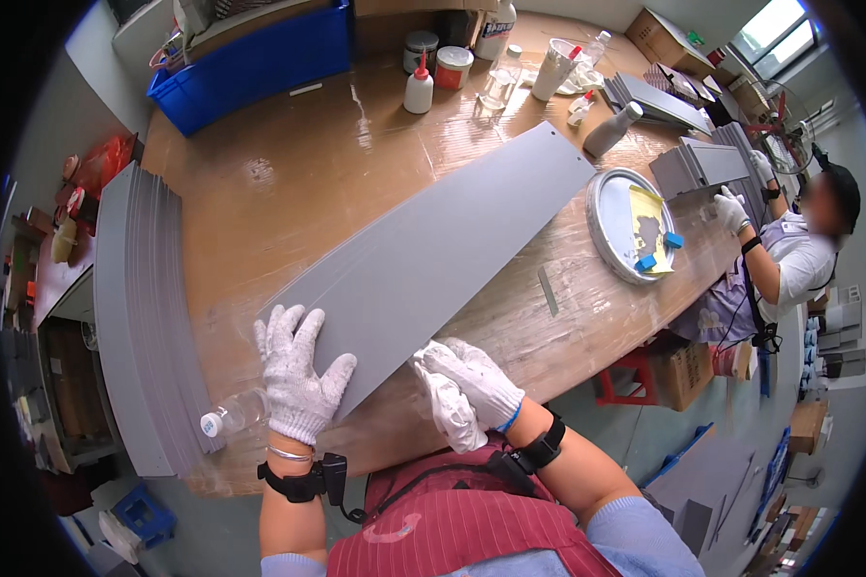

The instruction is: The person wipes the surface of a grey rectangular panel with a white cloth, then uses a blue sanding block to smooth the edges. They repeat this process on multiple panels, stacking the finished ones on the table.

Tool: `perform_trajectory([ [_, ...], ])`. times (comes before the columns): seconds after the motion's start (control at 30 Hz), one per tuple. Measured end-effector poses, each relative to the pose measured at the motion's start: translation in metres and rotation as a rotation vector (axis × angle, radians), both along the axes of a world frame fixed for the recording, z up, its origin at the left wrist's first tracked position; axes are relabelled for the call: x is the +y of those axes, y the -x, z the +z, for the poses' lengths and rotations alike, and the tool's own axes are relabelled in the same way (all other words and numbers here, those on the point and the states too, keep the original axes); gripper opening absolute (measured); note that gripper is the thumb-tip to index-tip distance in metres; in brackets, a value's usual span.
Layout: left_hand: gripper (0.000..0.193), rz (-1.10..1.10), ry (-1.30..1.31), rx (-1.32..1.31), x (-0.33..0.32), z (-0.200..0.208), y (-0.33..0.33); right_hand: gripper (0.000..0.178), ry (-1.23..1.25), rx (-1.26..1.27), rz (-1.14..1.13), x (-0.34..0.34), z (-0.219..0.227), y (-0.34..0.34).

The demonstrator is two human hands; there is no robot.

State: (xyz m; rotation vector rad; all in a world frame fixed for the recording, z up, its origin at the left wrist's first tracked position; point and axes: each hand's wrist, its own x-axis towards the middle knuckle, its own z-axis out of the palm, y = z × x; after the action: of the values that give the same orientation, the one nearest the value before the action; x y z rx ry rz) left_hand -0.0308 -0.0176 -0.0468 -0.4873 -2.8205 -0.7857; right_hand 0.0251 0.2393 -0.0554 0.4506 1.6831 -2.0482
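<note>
A long grey panel (433,260) lies flat and slantwise across the brown worktable (289,183), its near end just in front of the person and its far end reaching toward the round metal tray (601,216). The left hand (296,370), in a white knit glove, rests flat on the panel's near left corner with fingers spread apart, pressing down and gripping nothing. The right hand (467,385), also gloved, sits at the panel's near right edge, fingers together and curled; a second loose white glove or cloth seems to be bunched in it, though whether it is actually clamped I cannot tell.

Left of the panel stands a tall stack of grey panels (140,308) of the same kind, and a small clear bottle (233,413) lies just beside the panel's near end, close to the left wrist. Beyond the panel's far end are glue bottles (419,87) and jars. Past the tray, a co-worker's gloved hand (733,210) handles a grey piece.

As a judgement, the work on this panel looks barely begun: its surface appears bare, with nothing yet applied or attached, and the stack suggests many panels are left
</note>
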Motion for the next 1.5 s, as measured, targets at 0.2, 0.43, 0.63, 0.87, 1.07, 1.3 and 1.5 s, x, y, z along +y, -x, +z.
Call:
perform_trajectory([
  [0.2,0.067,-0.363,0.124,-0.163,-0.02,0.037,-0.038,0.028,0.102,-0.089,-0.011,-0.007,0.002,-0.005],
  [0.43,0.046,-0.152,-0.467,-0.186,-0.024,0.01,-0.044,0.026,0.006,0.145,0.185,-0.004,0.078,0.001],
  [0.63,0.044,0.228,-1.611,-0.653,-0.026,0.01,-0.02,0.036,-0.262,0.466,-0.042,-0.004,0.089,0.037],
  [0.87,0.043,0.317,-1.586,-0.868,-0.018,0.011,-0.009,0.04,-0.947,1.073,0.373,-0.092,0.065,0.072],
  [1.07,0.044,0.451,-1.482,-0.759,-0.022,0.003,-0.015,0.029,-1.222,1.061,0.099,0.024,0.031,0.149],
  [1.3,0.04,0.506,-1.485,-0.741,-0.017,0.007,-0.012,0.027,-1.65,0.237,-0.192,0.254,0.072,0.208],
  [1.5,0.038,0.583,-1.304,-0.719,-0.012,0.016,-0.006,0.031,-1.156,1.149,0.319,0.031,0.059,0.144],
])
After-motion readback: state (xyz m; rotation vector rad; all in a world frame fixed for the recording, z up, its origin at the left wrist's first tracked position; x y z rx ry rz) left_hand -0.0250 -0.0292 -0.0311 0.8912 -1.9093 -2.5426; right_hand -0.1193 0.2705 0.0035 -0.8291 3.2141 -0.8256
